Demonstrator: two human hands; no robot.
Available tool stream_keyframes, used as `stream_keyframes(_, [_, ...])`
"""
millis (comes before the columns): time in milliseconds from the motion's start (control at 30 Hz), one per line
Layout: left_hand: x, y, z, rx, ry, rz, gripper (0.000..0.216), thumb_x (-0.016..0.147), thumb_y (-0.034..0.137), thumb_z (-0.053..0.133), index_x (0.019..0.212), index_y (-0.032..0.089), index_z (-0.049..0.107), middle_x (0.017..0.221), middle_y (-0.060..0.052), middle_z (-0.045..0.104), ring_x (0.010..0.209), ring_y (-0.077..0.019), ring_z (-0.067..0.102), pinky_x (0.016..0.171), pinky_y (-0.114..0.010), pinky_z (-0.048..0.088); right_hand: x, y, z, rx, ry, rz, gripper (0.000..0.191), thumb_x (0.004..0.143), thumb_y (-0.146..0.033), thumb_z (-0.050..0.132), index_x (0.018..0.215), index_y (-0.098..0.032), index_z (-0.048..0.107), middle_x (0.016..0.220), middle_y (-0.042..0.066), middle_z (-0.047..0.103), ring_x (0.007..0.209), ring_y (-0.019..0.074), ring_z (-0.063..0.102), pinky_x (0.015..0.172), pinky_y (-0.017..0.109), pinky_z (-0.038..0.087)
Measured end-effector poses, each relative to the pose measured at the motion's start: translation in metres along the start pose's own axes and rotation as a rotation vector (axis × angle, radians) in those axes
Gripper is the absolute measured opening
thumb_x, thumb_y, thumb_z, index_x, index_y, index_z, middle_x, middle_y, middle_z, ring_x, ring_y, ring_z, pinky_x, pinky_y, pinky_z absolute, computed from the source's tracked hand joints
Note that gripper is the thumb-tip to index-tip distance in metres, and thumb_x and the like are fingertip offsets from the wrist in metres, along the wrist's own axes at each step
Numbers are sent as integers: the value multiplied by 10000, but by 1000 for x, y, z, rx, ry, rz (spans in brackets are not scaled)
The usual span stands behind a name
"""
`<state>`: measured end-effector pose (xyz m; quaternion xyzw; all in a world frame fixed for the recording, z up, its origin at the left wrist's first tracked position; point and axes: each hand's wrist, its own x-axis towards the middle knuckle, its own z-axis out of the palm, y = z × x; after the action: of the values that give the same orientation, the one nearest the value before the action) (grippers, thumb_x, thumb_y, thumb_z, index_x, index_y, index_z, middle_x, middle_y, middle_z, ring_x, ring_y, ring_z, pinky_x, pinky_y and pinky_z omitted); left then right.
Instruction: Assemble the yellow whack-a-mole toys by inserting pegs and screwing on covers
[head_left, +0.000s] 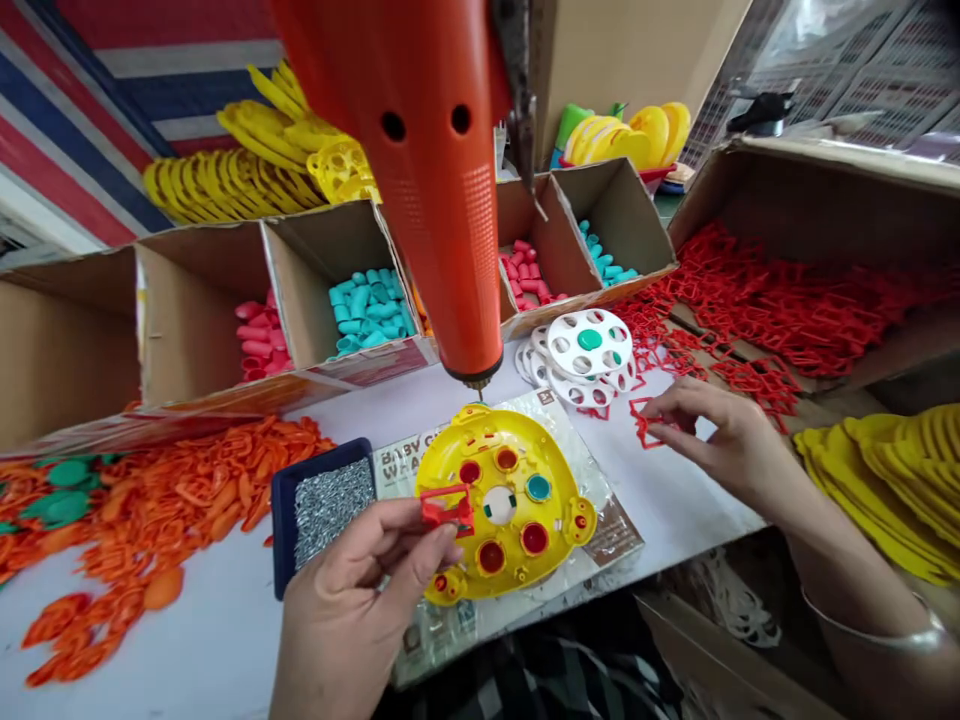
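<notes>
My left hand [367, 590] pinches a small red plastic frame [448, 508] between thumb and fingers, held above the left part of a yellow plastic shell [450, 460]. Out to the right, my right hand [705, 430] grips a similar red frame [648, 424] over the white tabletop. The yellow shell lies open side up on a plastic-wrapped printed packet [607, 530], with red, brown-red and blue round pieces set in it and a white disc at its centre. Just above the shell's far edge hangs the tip of an orange power screwdriver [450, 200], pointing down.
White discs with holes [590, 342] are stacked behind the shell. A dark tray of screws [330, 505] stands left, beside loose orange parts [202, 490]. Cardboard compartments [202, 395] hold pink and turquoise pieces. Red frames [810, 290] fill a box at right, above yellow shells [892, 480].
</notes>
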<state>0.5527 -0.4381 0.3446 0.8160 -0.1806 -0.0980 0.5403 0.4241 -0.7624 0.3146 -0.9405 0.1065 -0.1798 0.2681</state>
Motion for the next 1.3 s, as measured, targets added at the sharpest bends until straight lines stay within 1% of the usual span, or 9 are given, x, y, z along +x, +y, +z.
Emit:
stream_keyframes(100, [-1, -4, -1, -8, 37, 88, 73, 765, 266, 770, 813, 257, 715, 798, 55, 753, 619, -112, 718, 600, -128, 594, 9, -49, 1, 208, -117, -194, 80, 951, -202, 583, 938, -214, 661, 859, 33, 625, 724, 135, 571, 639, 251, 457])
stream_keyframes(167, [-3, -4, -1, 1, 48, 127, 71, 765, 226, 758, 807, 261, 714, 824, 61, 739, 631, -92, 698, 602, -117, 581, 18, -72, 10, 180, -200, -280, 97, 969, -188, 553, 963, -197, 650, 883, 40, 623, 764, 142, 578, 668, 259, 453])
stream_keyframes(267, [-6, -4, -6, 3, 29, 95, 94, 779, 211, 741, 841, 264, 697, 733, 74, 711, 594, -76, 665, 572, -101, 555, 31, -89, 25, 55, -292, -351, 120, 975, -184, 534, 963, -181, 653, 896, 48, 623, 800, 168, 579, 704, 294, 431])
stream_keyframes(400, [-11, -7, -14, 2, 15, 39, 79, 778, 241, 742, 791, 239, 665, 658, 65, 678, 565, -84, 640, 550, -114, 541, 43, -96, 37, -57, -392, -370, 106, 951, -172, 564, 964, -185, 669, 916, 48, 636, 813, 190, 585, 713, 314, 412])
stream_keyframes(567, [-13, -11, -19, 30, 7, 10, 90, 786, 262, 739, 779, 236, 653, 680, 58, 682, 582, -90, 634, 558, -136, 532, 48, -100, 41, -150, -452, -372, 135, 952, -155, 540, 964, -189, 670, 931, 51, 646, 808, 201, 597, 712, 327, 408])
stream_keyframes(700, [-11, -15, -20, 37, -5, 28, 85, 791, 253, 736, 791, 233, 654, 677, 58, 673, 575, -90, 622, 551, -144, 525, 48, -98, 40, -134, -427, -374, 129, 957, -178, 545, 989, -196, 669, 949, 63, 652, 843, 204, 615, 743, 326, 426])
stream_keyframes(833, [-9, -18, -21, 66, 2, 49, 84, 803, 265, 727, 790, 239, 648, 664, 68, 665, 559, -83, 610, 535, -138, 512, 48, -98, 40, -104, -368, -384, 125, 970, -191, 532, 978, -192, 656, 922, 55, 653, 802, 191, 614, 733, 323, 436])
stream_keyframes(1100, [-9, -18, -22, 120, -11, 41, 86, 829, 284, 702, 793, 240, 639, 661, 65, 663, 556, -90, 612, 522, -155, 499, 47, -102, 50, -114, -414, -384, 76, 952, -220, 574, 938, -189, 641, 931, 53, 656, 780, 182, 610, 708, 309, 409])
stream_keyframes(1300, [-9, -20, -22, 140, -5, 53, 72, 834, 282, 701, 850, 240, 645, 680, 65, 669, 567, -96, 619, 552, -173, 513, 46, -101, 52, -173, -382, -374, 30, 919, -181, 600, 908, -194, 625, 869, 35, 649, 721, 173, 592, 680, 308, 376])
